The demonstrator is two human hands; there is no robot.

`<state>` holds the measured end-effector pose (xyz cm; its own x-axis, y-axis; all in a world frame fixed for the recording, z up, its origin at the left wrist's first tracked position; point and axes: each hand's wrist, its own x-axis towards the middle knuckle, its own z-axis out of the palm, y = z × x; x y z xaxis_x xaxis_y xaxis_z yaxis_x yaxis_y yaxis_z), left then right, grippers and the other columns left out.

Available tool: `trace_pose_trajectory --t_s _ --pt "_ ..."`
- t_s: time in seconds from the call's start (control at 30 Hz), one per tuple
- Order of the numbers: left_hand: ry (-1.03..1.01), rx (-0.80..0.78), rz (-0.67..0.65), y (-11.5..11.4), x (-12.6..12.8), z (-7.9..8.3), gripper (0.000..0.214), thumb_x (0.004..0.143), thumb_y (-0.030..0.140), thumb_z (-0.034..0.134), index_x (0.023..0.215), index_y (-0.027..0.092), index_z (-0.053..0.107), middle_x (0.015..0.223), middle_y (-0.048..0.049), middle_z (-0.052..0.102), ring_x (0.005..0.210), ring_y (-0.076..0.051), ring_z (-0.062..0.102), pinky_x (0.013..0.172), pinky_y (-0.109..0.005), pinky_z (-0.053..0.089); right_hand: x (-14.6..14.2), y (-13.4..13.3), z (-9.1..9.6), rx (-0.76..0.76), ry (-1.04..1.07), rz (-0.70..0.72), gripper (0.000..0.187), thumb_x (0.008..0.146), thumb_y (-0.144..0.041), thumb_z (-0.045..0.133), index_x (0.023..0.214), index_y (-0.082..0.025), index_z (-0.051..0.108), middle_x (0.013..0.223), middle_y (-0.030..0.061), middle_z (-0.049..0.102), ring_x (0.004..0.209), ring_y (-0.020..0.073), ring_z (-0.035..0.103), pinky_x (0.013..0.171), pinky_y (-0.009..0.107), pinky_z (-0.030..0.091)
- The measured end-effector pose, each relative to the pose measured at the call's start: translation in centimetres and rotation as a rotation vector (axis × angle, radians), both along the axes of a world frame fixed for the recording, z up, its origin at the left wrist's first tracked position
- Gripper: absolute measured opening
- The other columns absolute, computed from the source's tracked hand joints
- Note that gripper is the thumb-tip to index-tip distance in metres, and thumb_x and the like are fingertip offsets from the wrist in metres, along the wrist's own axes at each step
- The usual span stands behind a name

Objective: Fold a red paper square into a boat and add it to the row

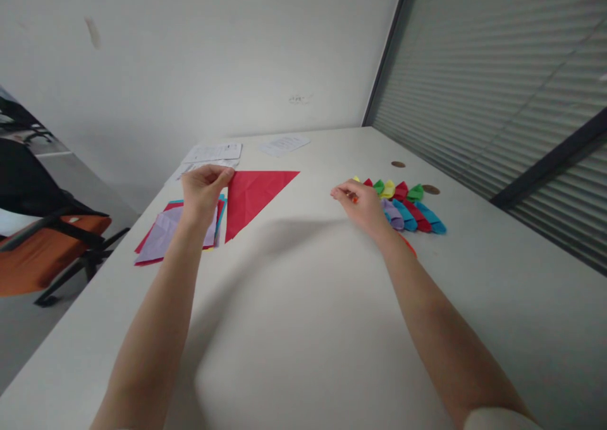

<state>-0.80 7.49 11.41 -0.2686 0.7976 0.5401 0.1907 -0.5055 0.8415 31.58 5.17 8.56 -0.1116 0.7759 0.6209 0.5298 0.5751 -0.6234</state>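
Observation:
My left hand pinches the upper left corner of a red paper triangle, which hangs above the white table with its long edge sloping down to the left. The triangle looks like a sheet folded in half. Under my left wrist lies a stack of colored paper sheets, lilac on top with red and blue edges showing. My right hand is apart from the triangle, its fingers curled together; anything inside them is hidden. Bits of orange show by its fingers and past the wrist. Beside it lie rows of folded colored paper pieces.
Printed papers lie at the far end of the white table, near the wall. Round brown discs are set along the table's right side. An orange-seated chair stands left, and blinds cover the right side.

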Motion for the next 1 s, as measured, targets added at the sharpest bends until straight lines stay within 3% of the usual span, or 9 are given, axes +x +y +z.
trace_pose_trajectory --t_s 0.1,0.23,0.37,0.5,0.6,0.73,0.87,1.0 --pt "0.073 0.017 0.000 -0.6 1.0 0.2 0.020 0.067 0.034 0.076 0.068 0.015 0.068 0.065 -0.0030 0.067 0.061 -0.014 0.062 0.057 -0.024 0.049 -0.9 -0.3 0.0 -0.023 0.065 0.055 0.046 0.094 -0.056 0.044 0.083 -0.018 0.069 0.083 0.0066 0.067 0.078 0.0177 0.061 0.065 0.030 0.044" --pt "0.173 0.007 -0.107 -1.5 2.8 0.1 0.023 0.069 0.037 0.075 0.070 0.015 0.070 0.067 -0.0040 0.068 0.064 -0.015 0.063 0.058 -0.025 0.051 -2.1 -1.0 0.3 0.015 0.091 0.090 0.043 0.095 -0.054 0.045 0.094 -0.020 0.070 0.095 0.0082 0.067 0.088 0.0182 0.062 0.068 0.030 0.045" --pt "0.270 -0.014 -0.227 -2.2 4.2 -0.2 0.022 0.073 0.037 0.072 0.073 0.014 0.072 0.070 -0.0055 0.070 0.066 -0.016 0.064 0.061 -0.026 0.052 -3.0 -1.4 0.5 0.029 -0.018 0.153 0.033 0.089 -0.050 0.059 0.079 -0.021 0.071 0.081 0.0049 0.064 0.079 0.0173 0.059 0.069 0.031 0.044" --pt "0.336 -0.003 -0.221 -2.6 4.5 -0.2 0.020 0.076 0.033 0.069 0.074 0.014 0.072 0.071 -0.0056 0.071 0.067 -0.016 0.064 0.064 -0.026 0.052 -2.8 -1.4 0.7 0.000 -0.061 0.176 0.033 0.088 -0.045 0.062 0.066 -0.020 0.067 0.071 0.0028 0.061 0.073 0.0169 0.057 0.072 0.033 0.044" --pt "0.416 0.023 -0.204 -3.1 5.0 -0.2 0.017 0.079 0.030 0.067 0.074 0.015 0.072 0.072 -0.0045 0.072 0.068 -0.015 0.064 0.067 -0.026 0.051 -3.0 -1.6 0.8 0.043 -0.076 0.149 0.025 0.087 -0.038 0.064 0.069 -0.021 0.069 0.074 0.0035 0.064 0.076 0.0184 0.057 0.077 0.036 0.044" --pt "0.510 0.047 -0.275 -4.1 6.5 -0.3 0.015 0.082 0.028 0.065 0.077 0.017 0.074 0.074 -0.0039 0.072 0.069 -0.014 0.064 0.069 -0.025 0.051 -4.1 -2.4 1.2 0.070 -0.122 0.176 0.011 0.086 -0.028 0.067 0.079 -0.022 0.072 0.082 0.0044 0.067 0.084 0.0202 0.058 0.081 0.037 0.044" --pt "0.460 0.029 -0.385 -4.6 7.7 -0.5 0.018 0.082 0.032 0.067 0.075 0.017 0.074 0.075 -0.0048 0.073 0.070 -0.015 0.065 0.071 -0.025 0.052 -4.8 -2.8 1.4 0.009 -0.078 0.282 0.014 0.088 -0.025 0.063 0.077 -0.021 0.071 0.080 0.0032 0.064 0.079 0.0175 0.060 0.076 0.034 0.045" --pt "0.331 -0.094 -0.504 -4.2 7.7 -0.9 0.025 0.074 0.038 0.076 0.085 0.016 0.075 0.075 -0.0049 0.073 0.069 -0.015 0.066 0.069 -0.026 0.053 -4.3 -2.7 1.7 -0.048 0.012 0.276 0.016 0.087 -0.028 0.063 0.075 -0.021 0.070 0.077 0.0018 0.063 0.075 0.0158 0.059 0.072 0.032 0.045"
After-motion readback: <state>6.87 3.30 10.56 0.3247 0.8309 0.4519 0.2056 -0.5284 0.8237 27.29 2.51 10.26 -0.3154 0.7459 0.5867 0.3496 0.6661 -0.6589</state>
